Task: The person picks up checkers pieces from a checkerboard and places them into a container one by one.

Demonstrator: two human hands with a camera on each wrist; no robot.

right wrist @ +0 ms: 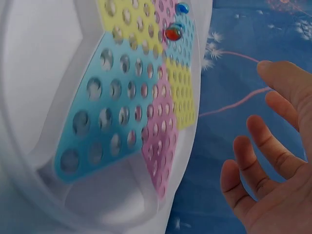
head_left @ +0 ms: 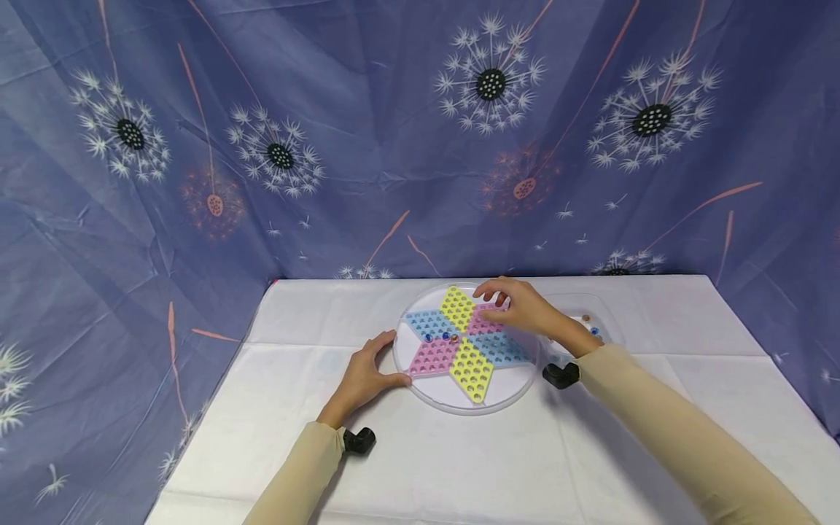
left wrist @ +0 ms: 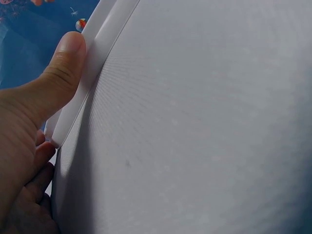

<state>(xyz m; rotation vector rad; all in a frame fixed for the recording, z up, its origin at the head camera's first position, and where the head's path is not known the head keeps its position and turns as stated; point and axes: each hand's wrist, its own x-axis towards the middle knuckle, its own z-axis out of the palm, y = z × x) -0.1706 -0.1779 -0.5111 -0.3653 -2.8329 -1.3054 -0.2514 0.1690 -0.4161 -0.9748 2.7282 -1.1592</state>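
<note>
A round white Chinese checkers board (head_left: 420, 295) with a yellow, pink and blue star of holes lies on the table. Two blue marbles (head_left: 446, 336) and a red-orange marble (head_left: 454, 339) sit in a row left of its centre. My left hand (head_left: 363, 378) is at the board's left rim, thumb and fingers spread; the left wrist view has the thumb (left wrist: 68, 63) lying along that rim. Above the pink section at the far right hovers my right hand (head_left: 521, 306), fingers loosely bent and apart. Nothing shows between those fingers in the right wrist view.
Behind my right forearm, a clear plastic container (head_left: 607, 306) holds a few marbles (head_left: 594, 331), partly hidden by the arm. A white cloth (head_left: 315, 313) covers the table. A blue dandelion-patterned curtain (head_left: 367, 146) hangs at the table's back and left.
</note>
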